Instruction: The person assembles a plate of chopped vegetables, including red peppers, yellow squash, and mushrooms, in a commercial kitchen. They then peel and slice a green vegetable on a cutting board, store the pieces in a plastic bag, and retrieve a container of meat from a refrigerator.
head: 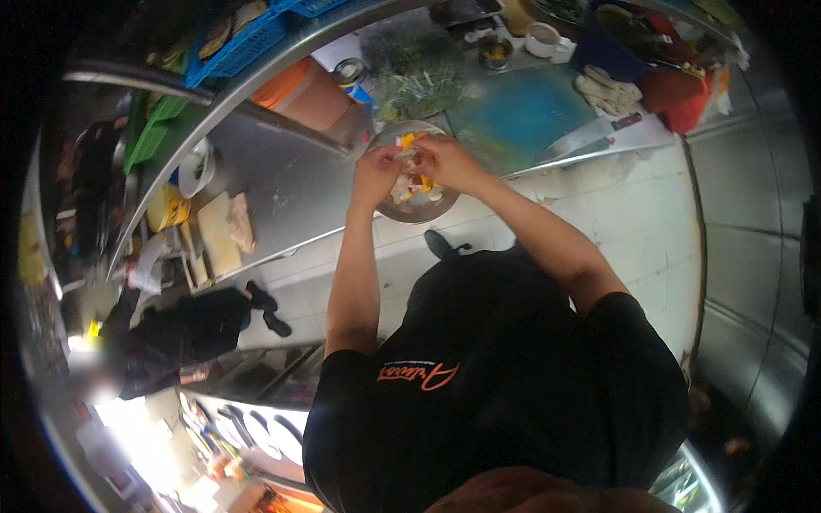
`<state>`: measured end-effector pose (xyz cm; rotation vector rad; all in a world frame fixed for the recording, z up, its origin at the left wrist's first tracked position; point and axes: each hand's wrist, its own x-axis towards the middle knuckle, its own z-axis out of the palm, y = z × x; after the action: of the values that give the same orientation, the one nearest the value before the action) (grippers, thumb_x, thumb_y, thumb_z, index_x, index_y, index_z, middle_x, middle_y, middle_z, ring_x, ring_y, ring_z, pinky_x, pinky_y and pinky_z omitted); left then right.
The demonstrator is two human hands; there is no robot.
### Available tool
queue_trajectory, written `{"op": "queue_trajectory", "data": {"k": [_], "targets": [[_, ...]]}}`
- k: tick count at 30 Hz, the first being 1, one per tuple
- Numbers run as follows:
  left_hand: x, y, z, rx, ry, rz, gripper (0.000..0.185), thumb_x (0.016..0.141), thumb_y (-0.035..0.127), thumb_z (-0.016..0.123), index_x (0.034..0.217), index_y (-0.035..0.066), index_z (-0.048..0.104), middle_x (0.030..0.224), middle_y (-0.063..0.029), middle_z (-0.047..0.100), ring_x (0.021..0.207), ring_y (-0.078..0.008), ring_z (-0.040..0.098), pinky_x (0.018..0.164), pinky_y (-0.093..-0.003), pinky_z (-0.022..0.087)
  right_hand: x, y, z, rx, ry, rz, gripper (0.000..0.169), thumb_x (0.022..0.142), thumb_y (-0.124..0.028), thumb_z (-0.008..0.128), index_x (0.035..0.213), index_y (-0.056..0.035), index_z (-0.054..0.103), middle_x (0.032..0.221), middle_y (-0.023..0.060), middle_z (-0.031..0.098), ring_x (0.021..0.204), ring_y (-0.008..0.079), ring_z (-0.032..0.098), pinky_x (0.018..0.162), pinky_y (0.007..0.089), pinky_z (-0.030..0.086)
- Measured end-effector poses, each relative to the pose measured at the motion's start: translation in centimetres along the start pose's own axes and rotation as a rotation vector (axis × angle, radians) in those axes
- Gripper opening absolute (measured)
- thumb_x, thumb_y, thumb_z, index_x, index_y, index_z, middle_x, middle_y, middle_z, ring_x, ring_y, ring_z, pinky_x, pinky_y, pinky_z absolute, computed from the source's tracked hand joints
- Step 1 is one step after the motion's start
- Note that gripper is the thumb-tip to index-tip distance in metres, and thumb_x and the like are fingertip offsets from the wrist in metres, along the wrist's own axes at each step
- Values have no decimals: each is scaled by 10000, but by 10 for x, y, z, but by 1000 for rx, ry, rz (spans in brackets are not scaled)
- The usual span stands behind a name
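A round metal bowl [420,211] stands at the counter's front edge, holding pale pieces and yellow pieces of food [423,185]. Over the bowl's left side is my left hand [378,170], fingers bent inward at a pale, stringy piece of food [409,156]. My right hand [447,160] meets it from the right, its fingertips on the same piece. Both hands are close together above the bowl; the exact grip is partly hidden by the fingers. Just behind the bowl lie chopped green leaves [417,80] on a board.
To the right are a blue-green cutting board [532,109], a large knife [587,140], a folded cloth [608,91] and a white cup [542,40]. An orange-lidded bin [301,93] stands back left. Another person [186,333] in dark clothes is at the far left counter.
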<state>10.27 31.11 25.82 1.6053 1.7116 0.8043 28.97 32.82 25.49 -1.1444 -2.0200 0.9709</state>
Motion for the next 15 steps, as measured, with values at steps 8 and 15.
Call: {"op": "queue_trajectory", "data": {"k": [8, 15], "targets": [[10, -24, -18, -147, -105, -59, 203, 778, 128, 642, 933, -3, 649, 731, -80, 655, 680, -133, 599, 631, -278, 469, 29, 10, 28, 47, -15, 117, 269, 777, -199, 653, 990, -34, 634, 799, 130, 647, 704, 235, 616, 644, 347, 476], [15, -1, -12, -291, -188, -70, 201, 790, 143, 642, 934, 4, 657, 733, -99, 652, 655, -147, 596, 613, -292, 462, 39, 20, 12, 178, -135, 228, 286, 741, -220, 644, 981, -65, 664, 852, 178, 649, 758, 302, 627, 706, 370, 492]]}}
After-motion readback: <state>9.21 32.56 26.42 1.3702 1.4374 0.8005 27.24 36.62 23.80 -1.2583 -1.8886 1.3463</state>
